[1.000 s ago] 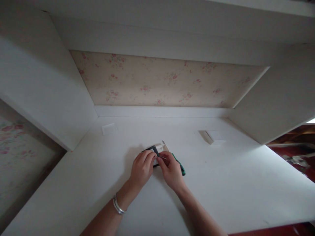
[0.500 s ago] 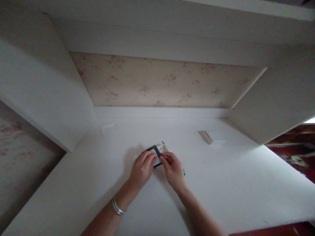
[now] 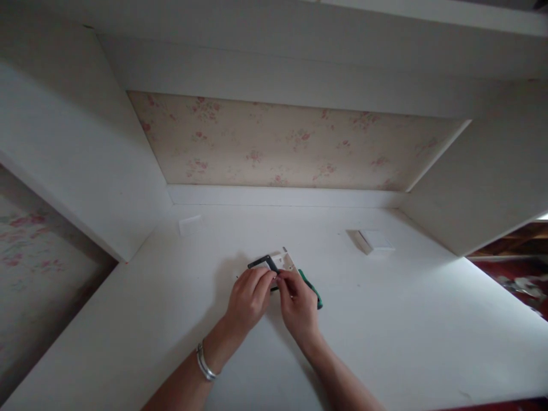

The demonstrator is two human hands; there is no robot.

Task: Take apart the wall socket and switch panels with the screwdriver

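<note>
My left hand (image 3: pixel 249 299) and my right hand (image 3: pixel 300 307) meet at the middle of the white tabletop, fingertips pinched together and nearly touching. Whatever small thing is between them is too small to make out. Just behind and under the fingers is a flat piece with a black frame (image 3: pixel 259 261) and a pale middle, partly covered by my left hand. Against it lies a white plastic part (image 3: pixel 286 262) with small holes. A curved green handle (image 3: pixel 315 297) sticks out past my right hand; the rest of that tool is hidden.
A white box-like piece (image 3: pixel 377 240) lies at the back right, and a thin whitish rectangle (image 3: pixel 190 225) at the back left. White panels (image 3: pixel 483 171) enclose the tabletop (image 3: pixel 398 319) on both sides, with flowered wallpaper (image 3: pixel 274 148) behind and a shelf above.
My right hand has shifted slightly left and down, and the fingertips are closer together. More of the green handle and the white plastic part shows now. The view has moved slightly.
</note>
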